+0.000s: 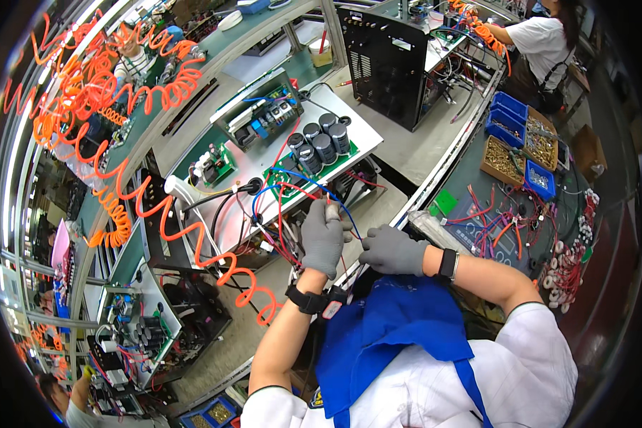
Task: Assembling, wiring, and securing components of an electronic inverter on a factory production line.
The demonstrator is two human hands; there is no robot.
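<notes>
My left hand (324, 239), in a grey glove, is closed at the front edge of an opened electrical unit, where a red wire (301, 191) runs into its fingers. My right hand (394, 250), gloved too, pinches the lower end of a blue wire (344, 207) that arches over from the unit. The fingertips of both hands are close together but apart. Behind them, black cylindrical capacitors (324, 148) stand on a green circuit board atop the unit's white panel (360, 134). More red and black leads hang beside my left hand.
Coiled orange air hoses (171, 221) stretch across the left. A tall black cabinet (381, 68) stands beyond the unit. To the right, a bench holds blue bins (507, 118), boxes of screws (503, 160) and loose wires (488, 217). Other people work at far right and lower left.
</notes>
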